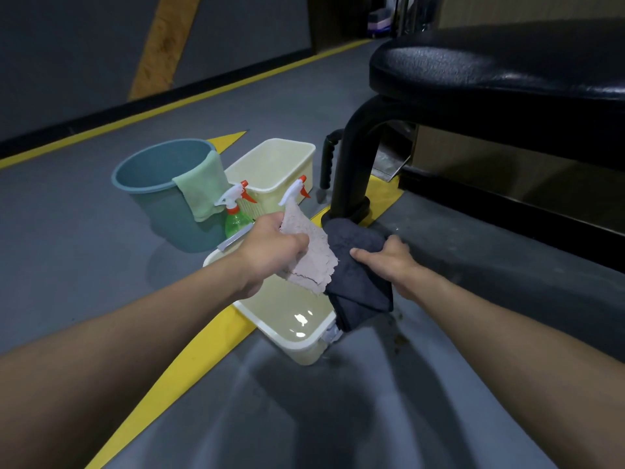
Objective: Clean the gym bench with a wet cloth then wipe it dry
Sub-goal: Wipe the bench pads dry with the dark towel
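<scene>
My left hand [270,247] grips a pale pinkish-grey cloth [309,255] above a cream tub of water [287,336] on the floor. My right hand [389,258] grips a dark grey cloth [358,282] that hangs down over the tub's right end. The two cloths touch each other between my hands. The black padded gym bench [490,72] rises at the upper right, and its black leg [351,170] stands just behind the cloths.
A blue-green bucket [162,194] with a light green cloth [199,187] over its rim stands at the left. Behind it sit a second cream tub [270,164] and two spray bottles [236,214] [294,192]. Yellow lines cross the grey floor. Wet spots [399,336] lie right of the tub.
</scene>
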`<state>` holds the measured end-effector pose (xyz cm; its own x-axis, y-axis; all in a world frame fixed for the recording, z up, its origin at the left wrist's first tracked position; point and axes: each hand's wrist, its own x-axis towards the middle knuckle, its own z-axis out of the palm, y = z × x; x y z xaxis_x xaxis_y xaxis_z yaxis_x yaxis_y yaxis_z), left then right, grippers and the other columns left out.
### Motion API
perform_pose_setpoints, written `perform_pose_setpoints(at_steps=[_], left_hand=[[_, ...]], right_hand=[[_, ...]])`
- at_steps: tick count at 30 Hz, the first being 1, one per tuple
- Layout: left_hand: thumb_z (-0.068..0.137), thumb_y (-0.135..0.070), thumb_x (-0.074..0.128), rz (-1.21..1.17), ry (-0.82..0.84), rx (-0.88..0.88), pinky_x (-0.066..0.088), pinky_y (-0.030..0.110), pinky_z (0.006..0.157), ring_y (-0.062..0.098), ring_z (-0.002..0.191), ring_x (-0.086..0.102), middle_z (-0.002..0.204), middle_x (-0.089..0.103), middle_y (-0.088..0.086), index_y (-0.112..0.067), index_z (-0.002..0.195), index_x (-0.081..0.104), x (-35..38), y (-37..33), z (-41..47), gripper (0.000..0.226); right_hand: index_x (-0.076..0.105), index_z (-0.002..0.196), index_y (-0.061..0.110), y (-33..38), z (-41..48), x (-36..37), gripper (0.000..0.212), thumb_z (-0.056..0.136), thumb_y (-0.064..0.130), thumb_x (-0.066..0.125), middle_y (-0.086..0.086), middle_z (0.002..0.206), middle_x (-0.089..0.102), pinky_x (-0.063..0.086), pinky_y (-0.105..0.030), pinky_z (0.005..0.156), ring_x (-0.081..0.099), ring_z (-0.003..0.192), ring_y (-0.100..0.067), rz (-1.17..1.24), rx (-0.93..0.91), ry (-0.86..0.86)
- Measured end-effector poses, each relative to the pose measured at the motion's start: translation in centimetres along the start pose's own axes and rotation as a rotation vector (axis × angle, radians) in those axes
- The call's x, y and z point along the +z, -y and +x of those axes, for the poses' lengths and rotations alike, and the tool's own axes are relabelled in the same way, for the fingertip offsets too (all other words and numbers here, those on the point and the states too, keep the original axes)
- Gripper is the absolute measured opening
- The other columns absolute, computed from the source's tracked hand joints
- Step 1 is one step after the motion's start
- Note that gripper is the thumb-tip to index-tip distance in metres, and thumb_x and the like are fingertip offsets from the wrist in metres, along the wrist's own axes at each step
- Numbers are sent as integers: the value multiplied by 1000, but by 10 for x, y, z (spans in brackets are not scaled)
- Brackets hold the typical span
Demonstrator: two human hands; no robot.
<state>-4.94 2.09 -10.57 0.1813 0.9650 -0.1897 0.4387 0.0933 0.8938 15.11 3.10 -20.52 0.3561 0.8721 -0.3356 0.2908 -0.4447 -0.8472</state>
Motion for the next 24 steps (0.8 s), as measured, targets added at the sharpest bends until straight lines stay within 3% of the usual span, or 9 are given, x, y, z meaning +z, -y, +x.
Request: perform_pose_setpoints(at_steps=[2, 8, 11, 14, 15, 17, 20, 22, 24], left_hand=[[87, 3, 55, 0, 1, -3, 48, 26, 46, 23, 60, 64, 74, 65, 8, -8, 94, 61, 0, 3, 0, 14], [85, 0, 57, 31, 19, -28, 46, 26, 48, 22, 63, 61, 76, 63, 8, -8, 94, 60, 1, 14, -5, 13], [83, -3, 57, 24, 53, -45, 49, 31, 58, 27, 75, 65, 88, 67, 14, -3, 103, 62, -2, 20, -7, 20], [78, -6, 58, -3, 99, -64, 46, 38, 65, 29, 76, 62, 88, 64, 18, 0, 99, 60, -6, 25, -16, 21], [76, -7, 58, -20, 108, -72, 43, 39, 66, 27, 76, 59, 85, 61, 16, -3, 95, 60, -7, 27, -20, 19], [69, -12, 59, -47, 135, -98, 36, 39, 66, 26, 76, 51, 84, 55, 12, -11, 95, 59, -10, 29, -25, 26], [64, -18, 59, -119, 170, -159, 31, 40, 68, 26, 79, 48, 87, 51, 11, -15, 94, 54, -14, 32, -32, 31], [72, -16, 57, -154, 171, -193, 42, 37, 69, 28, 78, 57, 87, 58, 15, -9, 91, 56, -16, 37, -34, 21], [83, -11, 54, -120, 161, -220, 53, 37, 69, 29, 79, 64, 91, 66, 18, -1, 98, 64, -18, 49, -36, 20]], right_hand=[[31, 145, 6, -1, -3, -1, 98, 75, 52, 80, -12, 145, 29, 40, -44, 109, 42, 132, -33, -147, -54, -66], [15, 153, 12, 0, -16, 5, 108, 78, 66, 69, -15, 153, 21, 33, -52, 110, 30, 139, -40, -344, -37, -82], [23, 152, 19, 10, -28, 1, 91, 83, 63, 63, -11, 153, 26, 29, -54, 106, 26, 140, -37, -484, -167, -179], [41, 144, 26, 24, -42, -1, 62, 90, 49, 60, -3, 142, 46, 27, -47, 105, 38, 133, -28, -502, -392, -197], [47, 139, 28, 27, -45, 0, 53, 91, 45, 59, 2, 133, 56, 26, -41, 104, 45, 127, -23, -430, -446, -153], [57, 127, 37, 33, -52, 4, 48, 81, 49, 64, 13, 112, 69, 19, -34, 109, 55, 116, -15, -233, -411, 92], [53, 135, 36, 35, -62, 15, 68, 70, 50, 68, 11, 90, 76, 17, -53, 119, 64, 103, -11, -193, -364, 401], [51, 138, 26, 35, -69, 21, 64, 79, 41, 68, 6, 81, 74, 18, -49, 115, 66, 89, -8, -298, -401, 421], [64, 119, 27, 37, -76, 24, 37, 85, 42, 69, 9, 84, 72, 23, -41, 105, 63, 93, -10, -477, -471, 322]])
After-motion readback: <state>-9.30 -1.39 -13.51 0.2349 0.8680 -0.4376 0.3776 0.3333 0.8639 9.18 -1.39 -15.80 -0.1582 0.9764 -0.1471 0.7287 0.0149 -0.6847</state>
